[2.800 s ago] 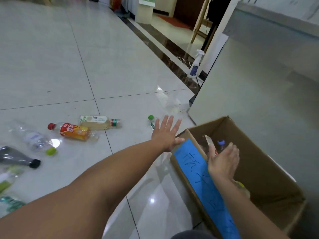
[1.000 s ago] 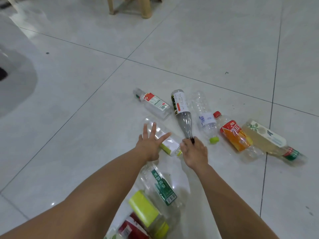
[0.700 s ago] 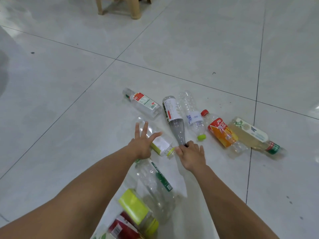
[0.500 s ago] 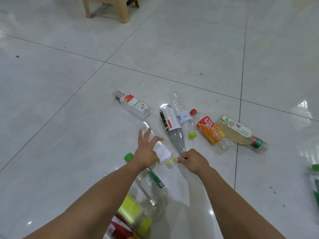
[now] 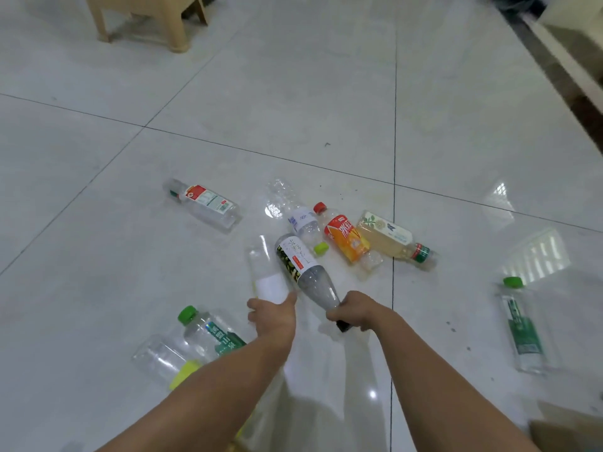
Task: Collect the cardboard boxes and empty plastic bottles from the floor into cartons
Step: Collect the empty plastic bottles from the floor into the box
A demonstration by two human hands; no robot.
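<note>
Gripping near ends, right hand (image 5: 357, 309) holds the grey bottle (image 5: 305, 265), left hand (image 5: 272, 316) the clear bottle (image 5: 266, 278); both bodies point far-left, carton (image 5: 567, 430) lies near-right.

I have one view to work from, a wide-angle camera worn on the person's head. It faces forward and steeply down at the tiled floor (image 5: 98, 223), which fills nearly the whole frame. Both forearms enter from the bottom edge and converge just below the middle, where the left hand (image 5: 272, 313) and right hand (image 5: 357, 309) sit with the clear bottle (image 5: 266, 275) and grey bottle (image 5: 310, 275). At the top left the view cuts a beige stool (image 5: 143, 17) off at its legs. A cardboard edge (image 5: 567, 432) just enters at the lower right corner. Label colours show, but the print is too small to read.
</note>
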